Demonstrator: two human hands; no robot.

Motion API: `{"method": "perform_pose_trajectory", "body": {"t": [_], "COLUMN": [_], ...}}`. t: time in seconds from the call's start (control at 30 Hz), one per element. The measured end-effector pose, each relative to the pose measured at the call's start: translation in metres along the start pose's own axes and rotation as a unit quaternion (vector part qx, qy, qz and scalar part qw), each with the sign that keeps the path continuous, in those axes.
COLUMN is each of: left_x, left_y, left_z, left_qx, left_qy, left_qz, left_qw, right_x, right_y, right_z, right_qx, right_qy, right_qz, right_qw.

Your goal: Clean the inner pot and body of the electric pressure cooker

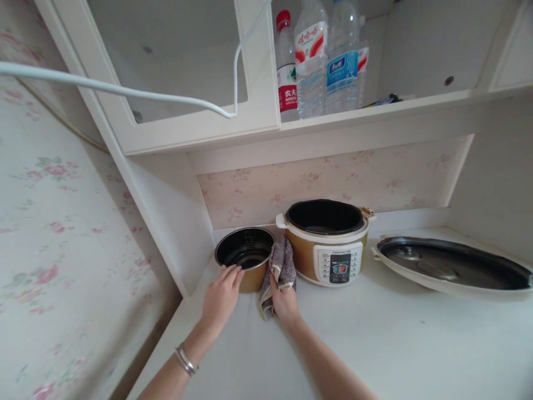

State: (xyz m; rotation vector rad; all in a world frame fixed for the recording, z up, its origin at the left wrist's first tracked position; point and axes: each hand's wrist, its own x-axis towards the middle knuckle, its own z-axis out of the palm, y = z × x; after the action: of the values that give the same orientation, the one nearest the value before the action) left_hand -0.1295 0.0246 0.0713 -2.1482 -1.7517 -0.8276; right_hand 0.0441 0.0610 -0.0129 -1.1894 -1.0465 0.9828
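Note:
A rice cooker inner pot [252,279], gold outside and black inside, stands upright on the white counter at the left. My left hand [221,291] is at its front left rim, fingers bent over the edge; the thumb is hidden. Just right of the pot, my right hand [284,300] is closed on a bunched grey-purple cloth [283,264] with pale edging. The cloth hangs between the pot and the electric cooker [302,258], a gold and white body with a control panel. The cooker's top is open and shows a black interior.
The cooker lid [441,272] lies underside up on the counter [395,344] at the right. Several plastic bottles [310,61] stand on the shelf above. A white cable [166,99] hangs across the upper left, in front of a glass-panelled cabinet door [200,125].

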Motion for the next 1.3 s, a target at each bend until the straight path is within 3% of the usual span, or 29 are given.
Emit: {"method": "perform_pose_trajectory", "body": {"t": [0.1, 0.23, 0.3, 0.37, 0.43, 0.57, 0.67, 0.73, 0.83, 0.93, 1.0, 1.07, 1.17, 1.3], "left_x": [-0.001, 0.027, 0.042, 0.049, 0.046, 0.023, 0.012, 0.016, 0.037, 0.054, 0.056, 0.051, 0.035, 0.02], "left_y": [0.002, -0.049, -0.077, -0.091, -0.085, -0.032, -0.004, -0.01, -0.048, -0.084, -0.091, -0.08, -0.045, -0.014], "left_z": [-0.009, -0.019, -0.019, -0.014, -0.007, 0.002, -0.001, -0.006, -0.012, -0.009, -0.003, 0.003, 0.004, -0.007], "left_qx": [-0.048, -0.053, -0.049, -0.051, -0.047, -0.005, -0.02, -0.035, -0.023, -0.022, -0.021, -0.008, 0.021, -0.013], "left_qy": [-0.007, -0.016, -0.052, -0.083, -0.078, -0.016, -0.012, -0.015, -0.011, -0.077, -0.089, -0.062, -0.023, -0.036], "left_qz": [0.05, 0.051, 0.063, 0.068, 0.056, 0.022, 0.053, 0.078, 0.065, 0.052, 0.036, 0.021, 0.002, -0.011], "left_qw": [0.998, 0.997, 0.995, 0.993, 0.994, 1.0, 0.998, 0.996, 0.998, 0.995, 0.995, 0.998, 1.0, 0.999], "right_x": [0.001, 0.002, 0.003, 0.004, 0.004, 0.004, 0.004, 0.004, 0.004, 0.004, 0.004, 0.003, 0.002, 0.003], "right_y": [0.0, 0.004, 0.006, 0.008, 0.008, 0.008, 0.008, 0.006, 0.005, 0.005, 0.003, 0.002, 0.0, 0.002], "right_z": [-0.002, -0.001, 0.0, 0.001, 0.002, 0.001, -0.001, -0.003, -0.003, -0.002, -0.002, -0.002, -0.002, -0.004], "right_qx": [0.003, -0.038, -0.061, -0.075, -0.079, -0.083, -0.089, -0.095, -0.108, -0.112, -0.111, -0.108, -0.11, -0.105], "right_qy": [0.002, -0.002, 0.001, -0.001, -0.006, -0.007, 0.005, 0.011, 0.009, 0.012, 0.012, 0.008, 0.004, 0.019], "right_qz": [0.0, 0.0, -0.011, -0.021, -0.02, -0.03, -0.027, -0.017, -0.015, -0.017, -0.016, -0.014, -0.005, -0.009], "right_qw": [1.0, 0.999, 0.998, 0.997, 0.997, 0.996, 0.996, 0.995, 0.994, 0.993, 0.994, 0.994, 0.994, 0.994]}}
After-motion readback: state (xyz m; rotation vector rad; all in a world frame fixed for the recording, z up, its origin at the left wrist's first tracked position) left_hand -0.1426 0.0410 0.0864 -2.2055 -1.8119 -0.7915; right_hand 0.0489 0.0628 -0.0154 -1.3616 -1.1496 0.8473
